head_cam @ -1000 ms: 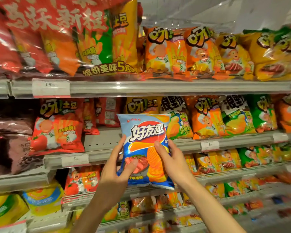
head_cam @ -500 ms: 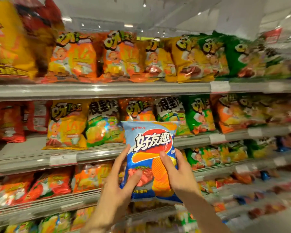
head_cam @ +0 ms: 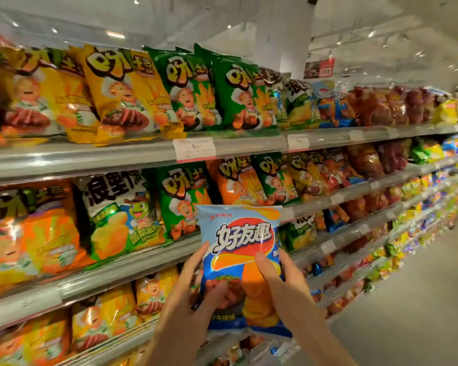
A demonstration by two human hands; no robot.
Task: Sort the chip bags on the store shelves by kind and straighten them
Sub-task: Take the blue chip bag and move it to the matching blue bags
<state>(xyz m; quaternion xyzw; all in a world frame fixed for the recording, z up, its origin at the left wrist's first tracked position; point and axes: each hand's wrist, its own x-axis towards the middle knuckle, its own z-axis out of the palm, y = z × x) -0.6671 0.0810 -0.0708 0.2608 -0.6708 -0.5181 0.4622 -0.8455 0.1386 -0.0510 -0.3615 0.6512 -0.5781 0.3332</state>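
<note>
Head view: your left hand [head_cam: 188,294] and right hand [head_cam: 278,283] each pinch a lower side of the blue chip bag [head_cam: 239,249], thumbs on its front, holding it upright before the shelves [head_cam: 90,159]. Green bags [head_cam: 188,91] stand at 12 o'clock, orange bags [head_cam: 29,231] at 9 o'clock.

Both hands, left hand [head_cam: 188,294] and right hand [head_cam: 280,283], grip the blue chip bag [head_cam: 239,249] upright, just before the green bags [head_cam: 183,204] on the shelf [head_cam: 90,283].
</note>
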